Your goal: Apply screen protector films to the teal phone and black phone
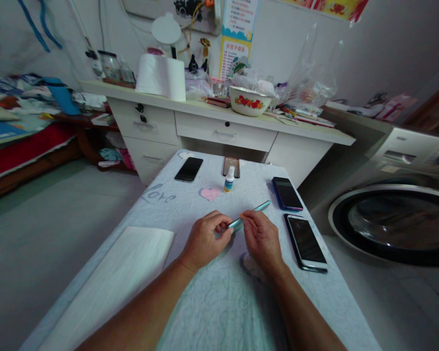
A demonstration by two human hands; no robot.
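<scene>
Between my two hands is a thin teal phone, seen edge-on (pixel 262 205) and tilted above the cloth-covered table (pixel 205 302). The fingers of my left hand (pixel 207 240) pinch its near left end. My right hand (pixel 260 239) has its fingers closed at the middle of its edge; whether they hold anything smaller is hidden. Just beyond stands a small white spray bottle (pixel 229 180) with a blue and yellow label. Behind that bottle lies a phone or case (pixel 235 166).
A black phone (pixel 189 169) lies at the table's far left. Along the right edge are a dark phone (pixel 287 194) and a white-framed phone (pixel 307 240). White sheets (pixel 131 263) cover the left side. Behind stands a desk (pixel 212 127) with a floral bowl (pixel 249 101); a washing machine (pixel 398 195) is at right.
</scene>
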